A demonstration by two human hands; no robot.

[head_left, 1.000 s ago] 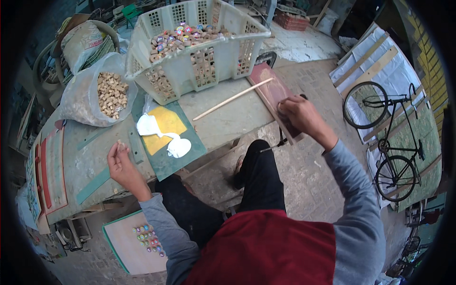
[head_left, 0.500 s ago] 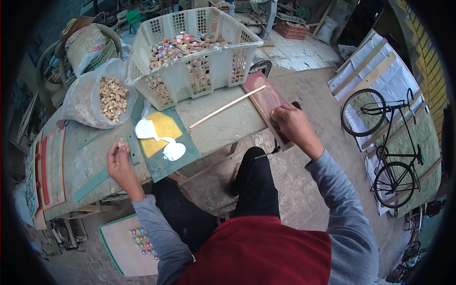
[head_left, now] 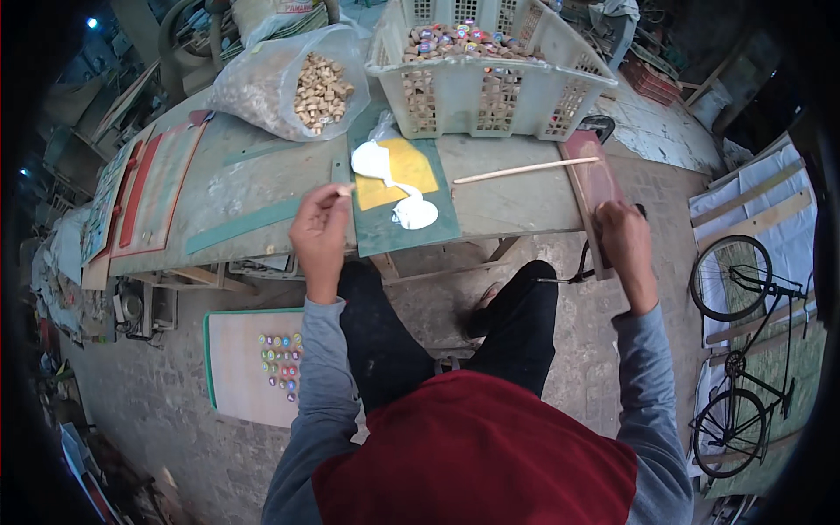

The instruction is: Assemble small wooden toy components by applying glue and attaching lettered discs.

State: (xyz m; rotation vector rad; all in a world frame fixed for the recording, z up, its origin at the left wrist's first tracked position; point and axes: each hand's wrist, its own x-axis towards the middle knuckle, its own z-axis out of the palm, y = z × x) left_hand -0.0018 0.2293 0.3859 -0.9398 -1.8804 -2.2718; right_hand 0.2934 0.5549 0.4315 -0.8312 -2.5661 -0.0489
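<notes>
My left hand (head_left: pixel 320 229) pinches a small pale stick-like piece at the left edge of a dark green board (head_left: pixel 404 229) that carries a yellow patch and white paste blobs (head_left: pixel 415 212). At the bench's right end my right hand (head_left: pixel 624 241) grips the near end of a reddish-brown wooden board (head_left: pixel 591 181). A thin pale wooden stick (head_left: pixel 523 170) lies across the bench, its far tip resting on that board.
A white slotted basket (head_left: pixel 490 86) full of small painted blocks and a clear bag of plain wooden blocks (head_left: pixel 297 83) stand at the back of the bench (head_left: pixel 254 179). A board with coloured dots (head_left: pixel 254 367) lies on the floor. Bicycles (head_left: pixel 744 350) lean at the right.
My left hand has risen from the bench's left part to the green board's edge. My right hand stays on the reddish board, slid toward its near end. The view has shifted.
</notes>
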